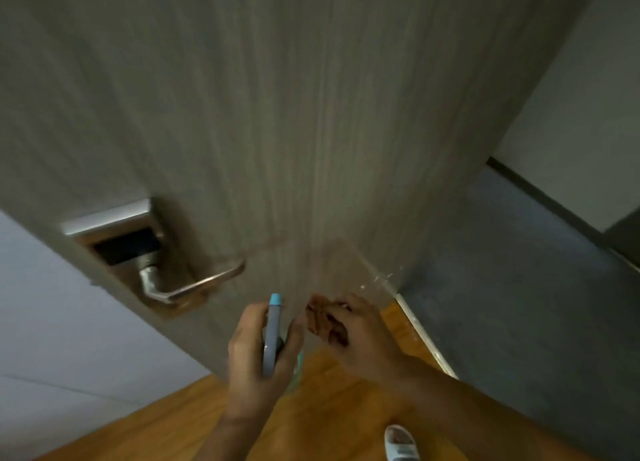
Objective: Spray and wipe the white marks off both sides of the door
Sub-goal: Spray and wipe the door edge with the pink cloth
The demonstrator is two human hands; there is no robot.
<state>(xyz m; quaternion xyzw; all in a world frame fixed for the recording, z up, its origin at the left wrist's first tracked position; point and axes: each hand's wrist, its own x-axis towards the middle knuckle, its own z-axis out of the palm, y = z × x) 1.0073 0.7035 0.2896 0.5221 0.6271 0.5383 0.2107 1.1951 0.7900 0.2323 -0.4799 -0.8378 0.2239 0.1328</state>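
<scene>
A grey wood-grain door (277, 114) fills most of the view, with a metal lever handle (207, 280) under a lock plate at the lower left. A few small white marks (377, 278) dot the door near its bottom right edge. My left hand (249, 363) grips a grey spray bottle (272, 336) with a light blue nozzle that points up at the door. Just to its right, my right hand (363, 336) holds a crumpled brown cloth (322, 318) close to the door's surface. The picture is blurred.
Below me is an orange wooden floor (173, 419), with my foot in a white slipper (400, 441) on it. A pale threshold strip (422, 336) separates it from a dark grey floor (519, 287) at the right. A white wall (41, 322) stands at the left.
</scene>
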